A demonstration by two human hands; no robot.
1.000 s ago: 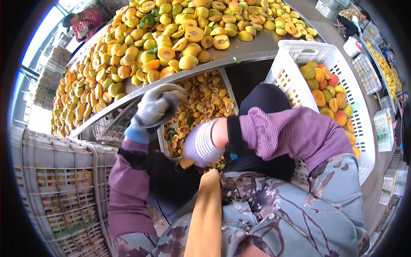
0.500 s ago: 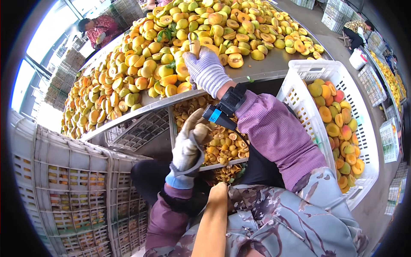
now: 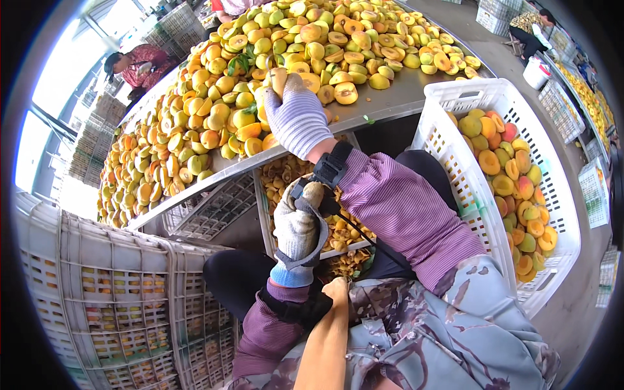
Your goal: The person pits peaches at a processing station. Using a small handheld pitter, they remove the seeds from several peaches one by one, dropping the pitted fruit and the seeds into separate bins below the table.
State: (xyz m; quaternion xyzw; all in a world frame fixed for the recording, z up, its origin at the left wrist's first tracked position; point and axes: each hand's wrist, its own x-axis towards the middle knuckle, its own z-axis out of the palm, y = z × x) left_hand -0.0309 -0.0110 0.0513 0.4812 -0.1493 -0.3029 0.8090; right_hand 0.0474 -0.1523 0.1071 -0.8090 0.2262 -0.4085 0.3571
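Note:
My right hand (image 3: 296,120), in a white and lilac striped glove, reaches over the near edge of a heap of halved yellow peaches (image 3: 214,97). Its fingers are closed around a short tan-handled tool (image 3: 277,81) with a thin curved metal tip. Below the table edge, my left hand (image 3: 296,227) wears a pale, stained glove with a grey strap. Its fingers curl in close beneath my right wrist; what they hold, if anything, is hidden by the black device and strap. Under both hands lies a bin of pits and peach scraps (image 3: 348,227).
The heap rests on a metal table (image 3: 396,97). To my right stands a white crate (image 3: 552,260) with peach halves; stacked crates (image 3: 117,279) of fruit rise on my left. A person (image 3: 140,65) bends at the far left, another (image 3: 530,32) sits far right, near a white bucket (image 3: 536,73).
My left hand has come up and right, close under my right wrist, its fingers now curled in more. My right hand, with the tool, has shifted slightly left along the heap. The view has moved slightly.

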